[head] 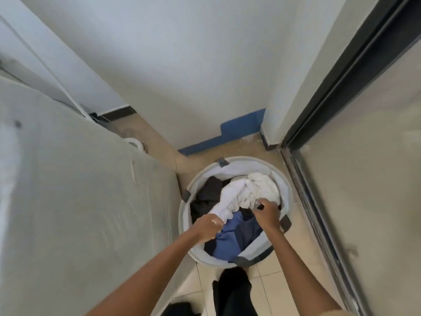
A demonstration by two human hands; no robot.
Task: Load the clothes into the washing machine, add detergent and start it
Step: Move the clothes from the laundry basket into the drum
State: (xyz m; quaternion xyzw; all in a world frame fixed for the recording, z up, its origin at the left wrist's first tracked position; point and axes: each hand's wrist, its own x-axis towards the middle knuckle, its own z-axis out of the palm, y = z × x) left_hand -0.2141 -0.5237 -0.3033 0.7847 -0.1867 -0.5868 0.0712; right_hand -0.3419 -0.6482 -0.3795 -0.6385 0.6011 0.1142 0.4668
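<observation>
A round white laundry basket [286,179] with grey trim stands on the tiled floor ahead of me. It holds a white garment [248,192], blue clothes [230,238] and dark clothes [208,190]. Both my hands reach into the basket. My left hand [210,226] grips the near end of the white garment. My right hand [266,212] grips the same white garment further right, over the blue and dark clothes. The big white panel [79,190] on my left may be the washing machine; I cannot tell for sure.
A white wall with a blue patch [227,135] closes the corner behind the basket. A dark-framed sliding door [319,124] runs along the right. A white hose [57,80] hangs at the upper left. My dark trouser leg [232,290] stands on the tiles below the basket.
</observation>
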